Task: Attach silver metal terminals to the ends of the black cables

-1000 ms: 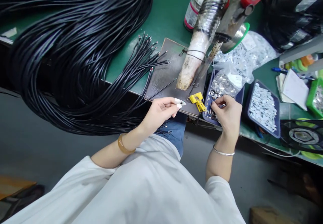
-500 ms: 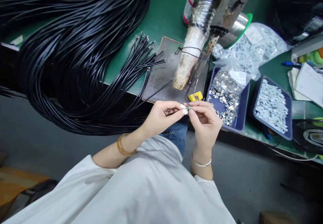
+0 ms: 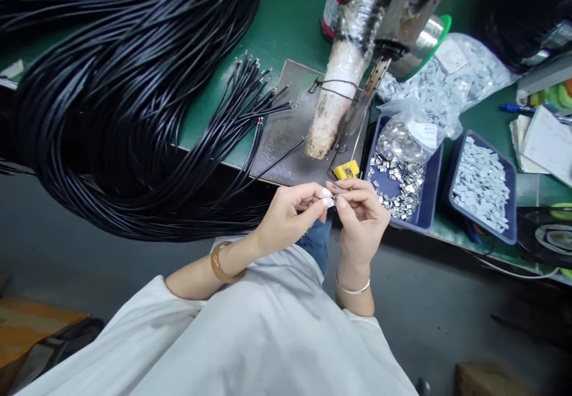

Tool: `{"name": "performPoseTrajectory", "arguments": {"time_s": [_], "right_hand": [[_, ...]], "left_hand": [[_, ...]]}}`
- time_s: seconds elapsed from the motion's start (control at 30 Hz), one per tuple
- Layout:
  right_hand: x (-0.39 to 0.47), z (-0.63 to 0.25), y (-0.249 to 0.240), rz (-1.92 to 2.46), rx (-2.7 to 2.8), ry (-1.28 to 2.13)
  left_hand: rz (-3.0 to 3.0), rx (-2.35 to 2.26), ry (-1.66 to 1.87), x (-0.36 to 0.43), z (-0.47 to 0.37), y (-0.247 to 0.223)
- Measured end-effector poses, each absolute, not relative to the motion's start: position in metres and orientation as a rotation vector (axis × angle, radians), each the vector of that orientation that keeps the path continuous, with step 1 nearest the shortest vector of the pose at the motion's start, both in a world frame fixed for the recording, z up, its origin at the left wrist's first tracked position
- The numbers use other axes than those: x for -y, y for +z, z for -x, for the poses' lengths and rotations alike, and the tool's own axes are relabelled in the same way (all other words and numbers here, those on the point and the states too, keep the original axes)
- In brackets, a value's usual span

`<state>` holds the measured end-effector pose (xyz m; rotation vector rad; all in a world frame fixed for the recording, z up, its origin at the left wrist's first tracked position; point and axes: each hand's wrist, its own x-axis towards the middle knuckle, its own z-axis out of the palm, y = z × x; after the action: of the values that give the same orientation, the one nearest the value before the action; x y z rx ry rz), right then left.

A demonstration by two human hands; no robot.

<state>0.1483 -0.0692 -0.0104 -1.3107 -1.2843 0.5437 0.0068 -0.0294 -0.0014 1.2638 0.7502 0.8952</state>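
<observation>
Both hands, left hand (image 3: 288,217) and right hand (image 3: 364,220), pinch a thin, limp black cable (image 3: 263,172) end and tiny, light, slippery-looking metal clip (image 3: 334,196) by fingertips.

On your green tabletop (image 3: 295,15) a large coil of black cables (image 3: 125,104) fills the left. A second blue tray of pale parts (image 3: 482,187) sits far right, beside papers (image 3: 543,146) and clear bags (image 3: 451,80).
</observation>
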Motion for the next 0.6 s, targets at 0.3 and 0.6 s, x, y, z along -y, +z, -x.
{"name": "performPoseTrajectory", "arguments": {"time_s": [0.3, 0.6], "right_hand": [[0.068, -0.146, -0.003, 1.358, 1.298, 0.307], [0.066, -0.146, -0.009, 1.283, 1.521, 0.05]], "left_hand": [[-0.861, -0.778, 0.871, 0.016, -0.005, -0.001], [-0.959, -0.825, 0.963, 0.008, -0.007, 0.002]]}}
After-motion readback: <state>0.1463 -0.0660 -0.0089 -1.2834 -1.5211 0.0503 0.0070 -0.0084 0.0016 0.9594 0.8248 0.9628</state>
